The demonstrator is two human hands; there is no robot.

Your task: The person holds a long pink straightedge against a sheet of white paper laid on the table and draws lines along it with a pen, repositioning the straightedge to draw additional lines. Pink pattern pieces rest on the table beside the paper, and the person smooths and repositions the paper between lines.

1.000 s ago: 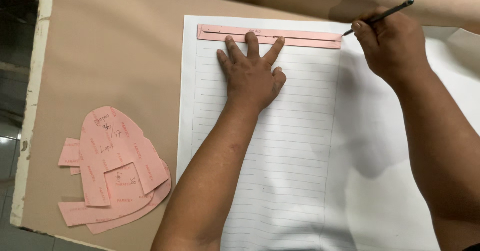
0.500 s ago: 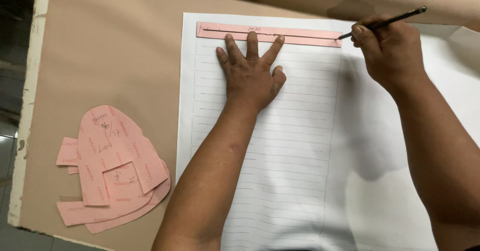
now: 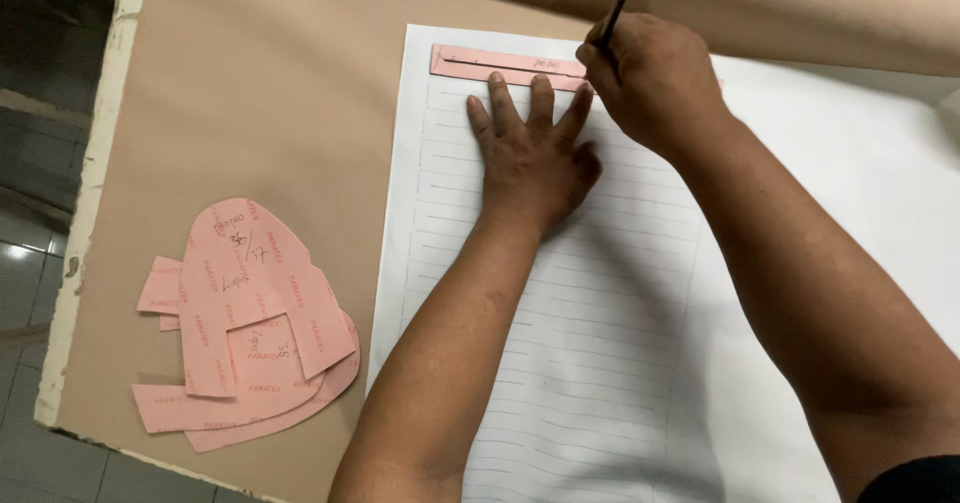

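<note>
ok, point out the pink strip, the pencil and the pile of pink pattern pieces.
pink strip (image 3: 490,62): head view, on its bare left part.
pencil (image 3: 614,13): head view, on the dark shaft above the right hand.
pile of pink pattern pieces (image 3: 250,293): head view, on the top piece's middle.

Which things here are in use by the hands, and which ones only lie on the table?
In use: left hand pressing the pink strip on the white lined sheet; right hand holding the pencil.

Lying about: pile of pink cut pieces on the tan table.
</note>
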